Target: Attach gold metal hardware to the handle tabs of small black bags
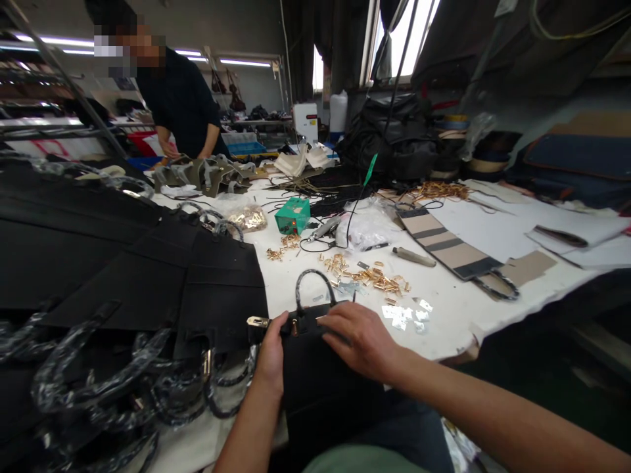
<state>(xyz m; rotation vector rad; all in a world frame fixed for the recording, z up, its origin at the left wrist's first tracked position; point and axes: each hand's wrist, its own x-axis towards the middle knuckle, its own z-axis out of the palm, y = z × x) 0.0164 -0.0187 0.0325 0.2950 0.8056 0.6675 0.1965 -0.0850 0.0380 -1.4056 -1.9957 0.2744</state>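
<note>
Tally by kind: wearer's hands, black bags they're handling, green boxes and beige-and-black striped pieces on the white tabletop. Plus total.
Hands (left hand, right hand): 2
Black bag: 1
Green box: 1
Striped piece: 1
Total: 5

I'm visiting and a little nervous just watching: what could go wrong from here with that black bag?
The shiny metal piece beside the left hand juts toward the neighbouring black bags and might scratch one. The loose gold fittings lie in an open pile beyond the held black bag, so a knock could scatter them.
</note>
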